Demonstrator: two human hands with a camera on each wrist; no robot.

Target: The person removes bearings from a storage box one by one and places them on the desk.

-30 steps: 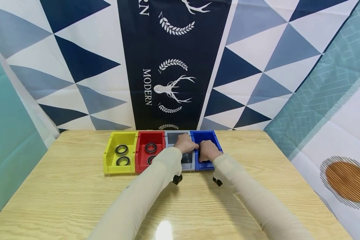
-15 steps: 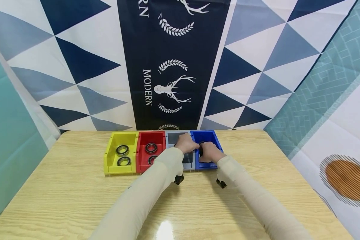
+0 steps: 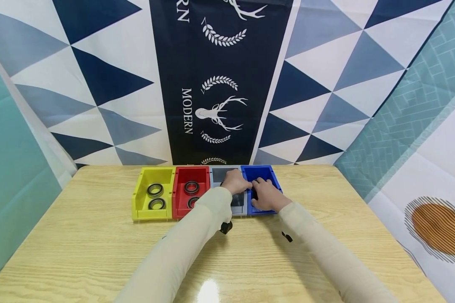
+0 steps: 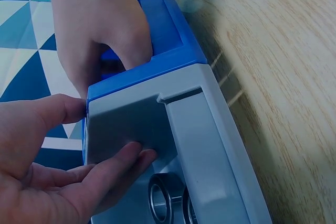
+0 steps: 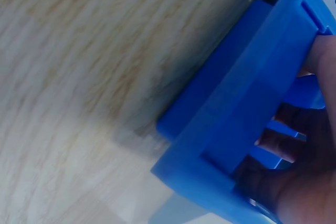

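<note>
My left hand (image 3: 236,182) is at the grey bin (image 3: 221,173). In the left wrist view its thumb touches the rim beside the blue bin, while the loosely extended fingers reach inside the grey bin, apart from the thumb. A bearing (image 4: 175,188) stands on edge near those fingers, with part of another beside it. My right hand (image 3: 267,195) reaches into the blue bin (image 3: 258,171), fingers spread. Something dark shows under its palm in the head view, mostly hidden. The right wrist view shows several fingers (image 5: 281,142) inside the blue bin.
A red bin (image 3: 191,173) and a yellow bin (image 3: 155,174) adjoin the grey one on the left, each with two bearings lying flat. The row stands at the back edge of a wooden table (image 3: 83,235), before a patterned cloth wall (image 3: 303,105).
My right hand, curled round a dark ring-shaped part half a second ago, has spread its fingers and shifted slightly toward me and right. The left hand stays almost still.
</note>
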